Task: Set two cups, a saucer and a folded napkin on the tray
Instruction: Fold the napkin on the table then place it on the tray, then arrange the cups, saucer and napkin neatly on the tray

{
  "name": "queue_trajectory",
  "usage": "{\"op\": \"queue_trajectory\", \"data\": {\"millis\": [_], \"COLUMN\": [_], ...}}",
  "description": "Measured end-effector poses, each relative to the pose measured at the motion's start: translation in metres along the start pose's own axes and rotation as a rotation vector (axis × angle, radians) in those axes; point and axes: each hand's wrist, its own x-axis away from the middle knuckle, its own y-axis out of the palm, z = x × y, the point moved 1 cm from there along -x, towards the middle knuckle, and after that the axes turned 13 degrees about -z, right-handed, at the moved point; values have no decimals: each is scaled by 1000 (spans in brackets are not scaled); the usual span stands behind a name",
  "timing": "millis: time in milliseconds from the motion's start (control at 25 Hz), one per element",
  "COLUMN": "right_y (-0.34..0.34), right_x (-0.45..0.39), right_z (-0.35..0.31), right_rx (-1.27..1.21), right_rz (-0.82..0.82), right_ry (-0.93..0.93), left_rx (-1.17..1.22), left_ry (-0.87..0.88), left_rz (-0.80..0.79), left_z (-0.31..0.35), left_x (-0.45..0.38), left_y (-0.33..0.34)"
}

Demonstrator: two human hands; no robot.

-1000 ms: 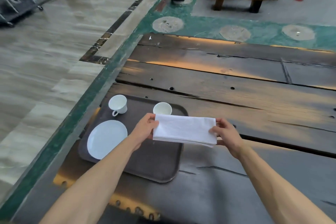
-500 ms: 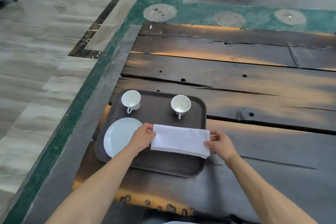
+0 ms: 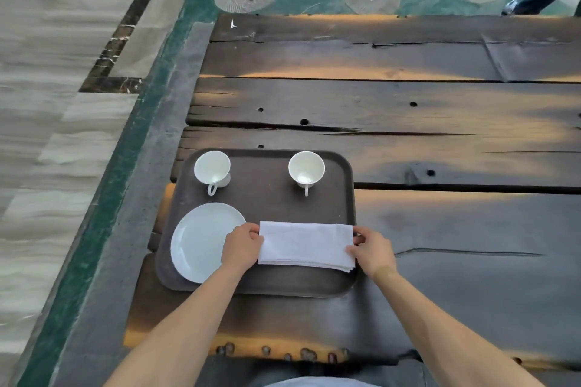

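Already both cups (image 3: 212, 169) (image 3: 306, 170) and saucer (image 3: 201, 242) sat on the tray (image 3: 261, 198); left hand (image 3: 241, 247) and right hand (image 3: 374, 252) pinched the napkin (image 3: 305, 245) at five o'clock, unreleased.

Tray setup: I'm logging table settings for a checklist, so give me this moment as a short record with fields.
tray: dark brown tray on a wooden table
cups: left cup and right cup upright at the tray's far side, handles toward the person
saucer: white saucer at the near left of the tray
napkin: folded white napkin at the near right of the tray
left hand: left hand pinches the napkin's left end, over the saucer's edge
right hand: right hand pinches the right end
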Motion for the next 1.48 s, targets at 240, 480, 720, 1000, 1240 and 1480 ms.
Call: {"op": "queue_trajectory", "data": {"millis": [240,480,720,1000,1240,1480], "right_y": [9,12,13,4,-5,5], "right_x": [-4,-11,-17,-14,-8,-7], "right_z": [-10,-9,-10,-12,-17,-39], "right_rx": [115,195,448,609,658,709], "right_rz": [38,21,13,0,-41,-74], "right_ry": [0,23,9,-31,-219,-339], "left_rx": [-214,-363,-510,-486,-301,-184], "left_ry": [-58,-97,-114,-100,-109,-60], "left_rz": [75,130,122,143,154,94], "left_z": [-2,-1,6,7,2,-23], "left_x": [-6,-9,-14,-10,15,37], "left_y": [0,3,6,7,1,-27]}}
